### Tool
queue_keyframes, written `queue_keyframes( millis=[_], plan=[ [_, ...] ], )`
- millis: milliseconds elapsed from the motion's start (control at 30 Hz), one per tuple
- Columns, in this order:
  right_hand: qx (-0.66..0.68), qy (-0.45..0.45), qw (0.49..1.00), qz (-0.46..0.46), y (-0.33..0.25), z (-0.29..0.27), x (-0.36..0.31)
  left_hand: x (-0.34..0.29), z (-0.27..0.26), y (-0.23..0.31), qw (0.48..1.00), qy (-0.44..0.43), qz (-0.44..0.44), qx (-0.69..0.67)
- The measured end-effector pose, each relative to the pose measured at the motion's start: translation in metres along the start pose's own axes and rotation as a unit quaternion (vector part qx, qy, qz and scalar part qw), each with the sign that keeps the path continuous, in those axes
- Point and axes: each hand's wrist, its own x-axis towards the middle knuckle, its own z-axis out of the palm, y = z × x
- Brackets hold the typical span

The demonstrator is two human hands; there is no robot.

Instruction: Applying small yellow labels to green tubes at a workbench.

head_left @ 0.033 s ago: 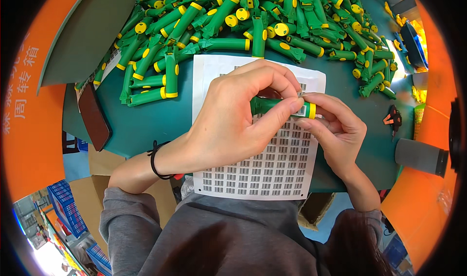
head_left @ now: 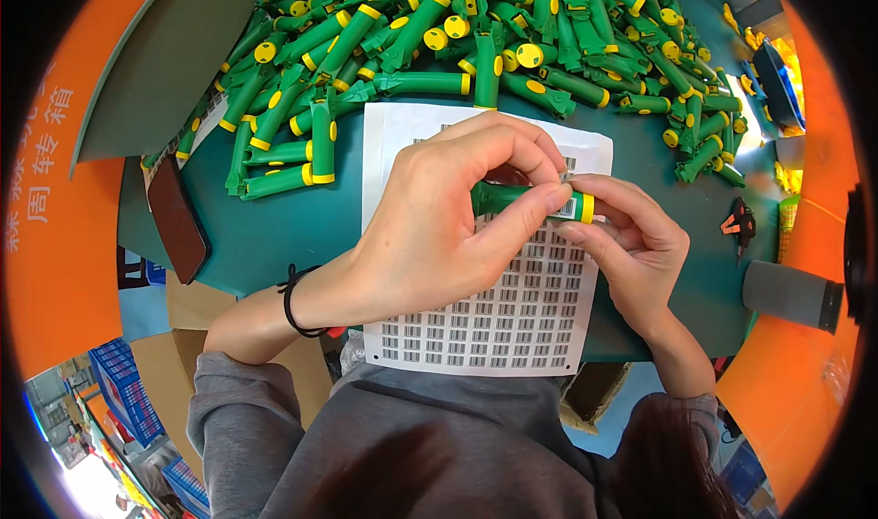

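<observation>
Tube (head_left: 498,199) is lying sideways between both hands, above the sheet (head_left: 384,153). Left hand (head_left: 439,208) is closing round one end, thumb and forefinger meeting by the label (head_left: 567,210); its other fingertips are hiding. Right hand (head_left: 645,235) is pinching the yellow end (head_left: 587,209) between thumb and forefinger, probably stopping any rolling and leaving the label facing up. Sheet is lying close to the body, seemingly for easy reach; the pile (head_left: 430,83) is sitting beyond it on the table (head_left: 247,235), apparently leaving working room.
</observation>
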Motion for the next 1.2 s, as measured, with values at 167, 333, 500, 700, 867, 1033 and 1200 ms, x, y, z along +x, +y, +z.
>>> queue_keyframes(
  millis=[167,333,500,700,867,1033,1200],
  plan=[
    [-0.01,-0.014,1.0,-0.022,0.006,-0.006,-0.002,0.001,0.001,-0.002,0.999,-0.007,0.021,0.04],
    [-0.05,-0.038,0.996,-0.056,0.005,-0.012,0.002,0.005,-0.004,-0.005,0.982,-0.062,-0.138,-0.112],
    [-0.025,-0.052,0.997,-0.058,0.005,-0.005,0.004,0.001,-0.008,-0.01,0.985,-0.165,-0.041,-0.022],
    [-0.151,0.031,0.987,-0.049,0.004,-0.017,0.018,-0.007,-0.066,0.01,0.996,0.061,-0.022,0.055],
    [-0.498,0.035,0.865,-0.042,0.021,-0.034,0.024,-0.007,-0.249,0.077,0.788,0.497,0.067,0.356],
    [-0.196,0.001,0.961,0.192,0.018,-0.024,0.039,-0.001,-0.166,0.049,0.715,0.3,0.193,0.601],
    [0.127,0.003,0.971,0.202,0.011,-0.028,0.025,0.007,-0.037,0.0,0.873,0.036,0.212,0.438]
  ],
)
